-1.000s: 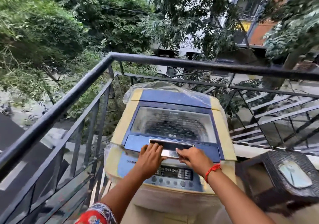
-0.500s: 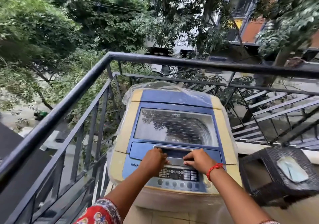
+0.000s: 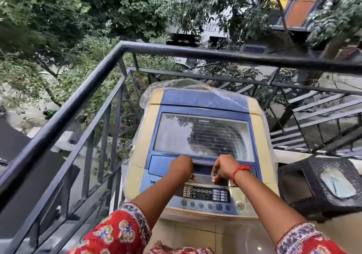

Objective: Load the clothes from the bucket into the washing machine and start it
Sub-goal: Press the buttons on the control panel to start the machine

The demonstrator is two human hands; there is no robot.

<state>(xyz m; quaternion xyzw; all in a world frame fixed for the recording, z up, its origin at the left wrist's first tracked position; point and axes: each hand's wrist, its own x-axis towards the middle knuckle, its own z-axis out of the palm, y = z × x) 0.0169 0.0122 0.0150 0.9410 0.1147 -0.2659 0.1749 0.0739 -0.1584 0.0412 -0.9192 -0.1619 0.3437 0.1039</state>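
A yellow and blue top-load washing machine (image 3: 195, 99) stands in the balcony corner. Its lid (image 3: 201, 134), with a glass window, lies flat. My left hand (image 3: 181, 167) and my right hand (image 3: 223, 168), with a red thread on its wrist, sit side by side on the lid handle (image 3: 202, 170). The fingers of both curl into the handle's recess. Just below the hands is the control panel (image 3: 205, 194) with its row of round buttons. No bucket or clothes are in view.
A black metal railing (image 3: 78, 101) runs close along the machine's left and back. A clear plastic cover (image 3: 176, 85) is bunched over the machine's rear. A dark wicker stool (image 3: 313, 175) stands right beside the machine on the right. Trees and stairs lie beyond.
Both hands lay flat on the lid handle a second ago; now their fingers are curled into it. The view has shifted nearer to the machine.
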